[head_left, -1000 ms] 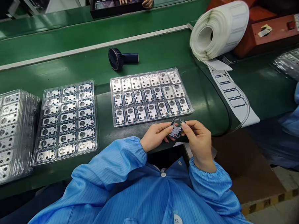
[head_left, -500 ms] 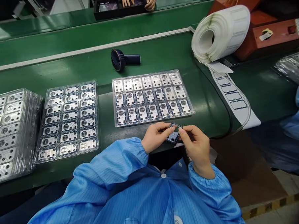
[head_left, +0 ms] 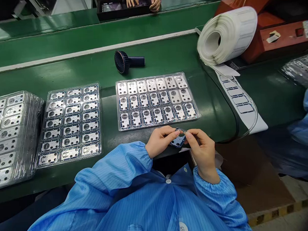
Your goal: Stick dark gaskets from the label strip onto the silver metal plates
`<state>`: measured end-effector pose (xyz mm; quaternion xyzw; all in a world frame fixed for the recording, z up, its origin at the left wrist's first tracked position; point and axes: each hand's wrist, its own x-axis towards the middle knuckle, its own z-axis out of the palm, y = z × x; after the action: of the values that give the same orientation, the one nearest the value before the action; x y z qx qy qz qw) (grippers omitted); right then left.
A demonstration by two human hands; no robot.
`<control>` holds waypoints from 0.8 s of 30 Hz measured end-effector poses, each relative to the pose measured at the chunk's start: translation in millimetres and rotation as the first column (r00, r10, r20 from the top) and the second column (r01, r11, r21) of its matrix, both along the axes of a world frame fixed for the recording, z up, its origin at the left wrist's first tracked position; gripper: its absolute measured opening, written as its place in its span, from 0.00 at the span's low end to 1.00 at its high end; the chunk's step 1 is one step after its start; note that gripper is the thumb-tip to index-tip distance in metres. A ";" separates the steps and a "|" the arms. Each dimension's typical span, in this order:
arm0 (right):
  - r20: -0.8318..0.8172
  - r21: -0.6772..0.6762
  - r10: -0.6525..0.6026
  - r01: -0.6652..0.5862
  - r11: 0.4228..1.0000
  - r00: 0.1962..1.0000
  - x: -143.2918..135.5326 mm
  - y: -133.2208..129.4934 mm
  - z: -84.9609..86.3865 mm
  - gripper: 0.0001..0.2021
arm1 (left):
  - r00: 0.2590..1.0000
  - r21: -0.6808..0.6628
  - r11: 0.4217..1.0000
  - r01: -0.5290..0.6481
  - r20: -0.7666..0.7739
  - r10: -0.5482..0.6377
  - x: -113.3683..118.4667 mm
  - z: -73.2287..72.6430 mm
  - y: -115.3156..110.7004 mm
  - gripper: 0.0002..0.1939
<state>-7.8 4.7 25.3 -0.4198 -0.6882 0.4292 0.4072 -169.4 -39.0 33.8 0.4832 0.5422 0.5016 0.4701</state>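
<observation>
Near the bench's front edge, a small metal plate with a dark border (head_left: 179, 141) is pinched by my left hand (head_left: 160, 141) along its left side. My right hand (head_left: 201, 149) has thumb and forefinger pressed together at the plate's upper right corner; whether a thin piece is between them is too small to tell. Just beyond my hands lies a clear tray of similar plates (head_left: 155, 101), in three rows. Some plates there have dark borders, others look plain. A second filled tray (head_left: 69, 124) lies to the left.
A tall stack of filled trays (head_left: 14, 135) stands far left. A handheld fan (head_left: 128, 61) lies behind the middle tray. At right are a label roll (head_left: 227, 35) with its strip hanging forward, a cable and a red machine (head_left: 285, 38). Another person's hands (head_left: 142, 2) show across the bench.
The plate has tilted slightly between my fingers. My right hand has shifted a little to the left; my left hand has barely moved.
</observation>
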 end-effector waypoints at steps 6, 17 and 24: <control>-0.023 -0.039 -0.008 0.008 0.999 1.000 -2.1 1.0 2.0 0.12 | 0.997 -0.039 0.999 0.017 0.074 -0.014 2.8 -1.4 0.3 0.17; -0.027 -0.066 0.162 -0.164 0.984 0.986 0.3 0.8 0.2 0.15 | 0.973 -0.134 0.986 0.101 0.218 -0.070 -1.6 6.7 0.2 0.21; -0.016 -0.109 0.156 -0.157 0.982 0.988 19.3 2.9 1.2 0.15 | 0.971 -0.133 0.971 0.198 -0.107 -0.212 -14.6 35.9 18.3 0.11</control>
<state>11.5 7.6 26.5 -0.3847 -0.6927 0.4989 0.3512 -184.0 -20.8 69.7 0.5366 0.5460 0.3865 0.5143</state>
